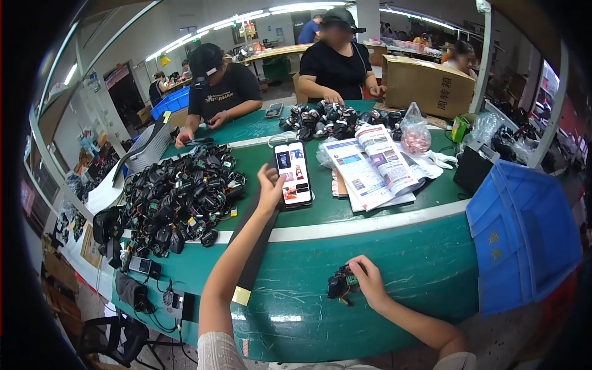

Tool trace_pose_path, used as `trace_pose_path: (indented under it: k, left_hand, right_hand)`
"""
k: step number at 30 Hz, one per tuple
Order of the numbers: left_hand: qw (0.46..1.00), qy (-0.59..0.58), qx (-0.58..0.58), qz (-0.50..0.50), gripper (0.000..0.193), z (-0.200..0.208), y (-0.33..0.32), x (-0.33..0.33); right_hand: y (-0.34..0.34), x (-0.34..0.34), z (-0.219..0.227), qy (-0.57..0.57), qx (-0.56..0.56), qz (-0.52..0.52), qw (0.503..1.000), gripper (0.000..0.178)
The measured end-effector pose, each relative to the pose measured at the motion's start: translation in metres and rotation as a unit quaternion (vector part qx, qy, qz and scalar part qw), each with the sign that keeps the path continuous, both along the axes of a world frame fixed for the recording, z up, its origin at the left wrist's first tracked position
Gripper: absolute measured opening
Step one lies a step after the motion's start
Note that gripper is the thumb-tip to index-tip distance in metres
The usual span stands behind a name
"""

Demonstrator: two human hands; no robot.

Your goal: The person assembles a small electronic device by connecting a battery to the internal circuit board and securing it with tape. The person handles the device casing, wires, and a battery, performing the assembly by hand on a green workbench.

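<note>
My left hand [269, 188] reaches forward to a lit smartphone [297, 171] that shows several small pictures. The fingers are apart and hold nothing, with the fingertips at the screen's left edge; whether they touch it I cannot tell. Low over the green table [407, 253], my right hand [369, 283] pinches a small black electronic unit [337, 285] with a green circuit board and loose wires. To the left of the phone lies a large heap of similar black units [176, 194] with boards and wires.
An open printed magazine [376, 166] lies right of the phone. A blue plastic bin [524, 237] stands at the right edge. Opposite, two people work beside another pile of black parts [327, 118] and a cardboard box [425, 86]. Small devices with cables [176, 302] sit at the left.
</note>
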State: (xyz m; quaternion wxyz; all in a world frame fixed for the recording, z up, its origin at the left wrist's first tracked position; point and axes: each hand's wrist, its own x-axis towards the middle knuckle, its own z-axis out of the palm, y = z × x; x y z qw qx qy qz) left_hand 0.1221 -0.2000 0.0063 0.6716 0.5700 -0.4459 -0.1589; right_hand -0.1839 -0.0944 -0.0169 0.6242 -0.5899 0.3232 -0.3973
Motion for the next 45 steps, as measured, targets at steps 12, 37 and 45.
trace_pose_path:
  k: [12, 37, 45]
  left_hand:
    - [0.888, -0.453, -0.080, 0.002, 0.014, 0.060, 0.133, -0.121]
    - [0.940, -0.013, 0.112, -0.322, 0.055, -0.005, 0.184, -0.173]
    - [0.923, 0.063, 0.144, -0.351, 0.019, 0.005, 0.198, -0.168]
  right_hand:
    - [-0.002, 0.000, 0.000, -0.067, -0.099, 0.023, 0.993, 0.015]
    - [-0.004, -0.013, 0.028, -0.020, -0.071, -0.026, 0.997, 0.020]
    - [0.010, -0.003, 0.025, -0.003, -0.195, -0.024, 0.981, 0.024]
